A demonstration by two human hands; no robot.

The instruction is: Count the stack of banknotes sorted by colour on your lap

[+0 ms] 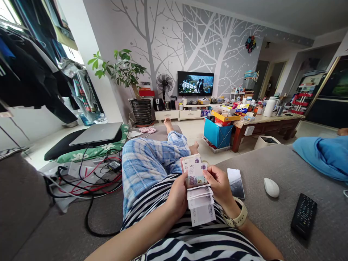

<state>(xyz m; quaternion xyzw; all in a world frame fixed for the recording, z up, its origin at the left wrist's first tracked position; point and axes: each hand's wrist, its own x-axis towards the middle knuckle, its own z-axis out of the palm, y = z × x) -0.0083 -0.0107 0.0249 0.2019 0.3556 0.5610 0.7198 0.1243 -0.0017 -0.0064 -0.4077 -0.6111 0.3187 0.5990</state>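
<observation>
A stack of banknotes (196,177) is held over my lap, the top note showing a 5. My left hand (178,194) grips the stack along its left side. At the right edge, my right hand (217,183) pinches the notes between thumb and fingers; a watch with a pale band (239,215) is on that wrist. Several pale paper slips (202,214) hang fanned out below the notes, toward my striped shirt. Where the slips are held is hidden behind the notes.
On the sofa to my right lie a phone (236,183), a white mouse (271,187) and a black remote (303,215). Tangled cables (92,181) and a laptop (96,133) are at my left. Beyond stand a blue storage box (217,134) and a cluttered table (266,121).
</observation>
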